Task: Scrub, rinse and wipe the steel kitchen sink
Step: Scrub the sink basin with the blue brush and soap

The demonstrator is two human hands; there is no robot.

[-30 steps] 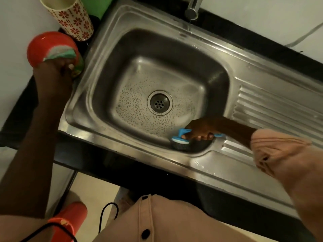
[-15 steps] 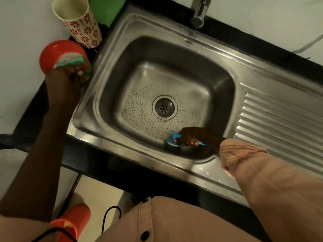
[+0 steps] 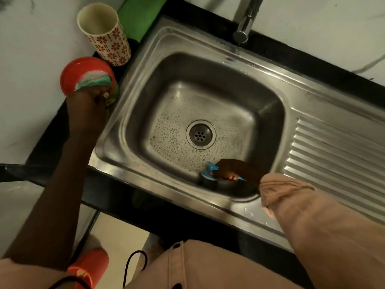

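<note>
**At the near wall of the basin: scrubber down, bowl held off to the side**

Down at the near-right corner of the steel sink (image 3: 208,97), your right hand (image 3: 231,170) is curled round the blue handle of a scrubber (image 3: 209,175). The dark scrubbing head sits low, against the basin where the floor meets the near wall. Part of the handle pokes out on both sides of your fist. Your peach sleeve (image 3: 279,190) is bunched at the wrist, over the sink's front rim.

Basin floor: covered in small soapy droplets and foam specks, densest around the round drain (image 3: 200,134). The drain lies left of and beyond your right hand, apart from the scrubber. The ribbed drainboard (image 3: 337,159) runs off to the right.

Your left hand (image 3: 89,105) is outside the sink, over the black counter (image 3: 52,130) at the sink's left edge. It grips the rim of a red bowl (image 3: 83,71), which holds a pale green and pink lump; what that is, you cannot tell from this view.

Beyond the bowl, a cream cup (image 3: 104,34) with red flowers stands upright, mouth open, beside a green cloth (image 3: 139,15). The chrome tap (image 3: 245,19) spout hangs over the sink's far rim.

Lower left, on the floor: an orange item (image 3: 89,265), blurred.
</note>
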